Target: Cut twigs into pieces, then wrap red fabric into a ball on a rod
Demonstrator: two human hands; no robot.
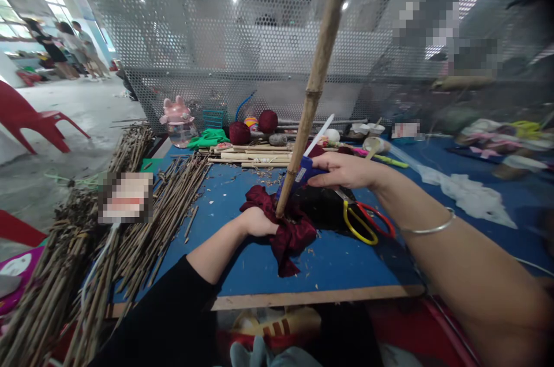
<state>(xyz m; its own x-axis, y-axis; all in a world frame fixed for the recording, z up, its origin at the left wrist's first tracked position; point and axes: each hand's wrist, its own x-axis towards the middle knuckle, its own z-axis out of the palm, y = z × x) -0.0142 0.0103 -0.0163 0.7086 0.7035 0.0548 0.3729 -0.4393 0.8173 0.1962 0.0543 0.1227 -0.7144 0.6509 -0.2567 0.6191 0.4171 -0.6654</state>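
My left hand (258,221) is closed around dark red cloth (291,233) bunched at the lower end of a long bamboo stick (315,81), which stands nearly upright on the blue table (337,266). My right hand (344,171) grips a blue glue gun (305,173) with a white glue stick out the back, its nozzle aimed at the base of the stick. A metal bangle (433,227) circles my right wrist.
Yellow and red scissors (366,221) lie just right of the cloth. Bundles of thin sticks (130,223) cover the table's left side. Maroon yarn balls (253,126), a pink bottle (178,122) and cut bamboo lie at the back before a perforated metal screen. People stand far left.
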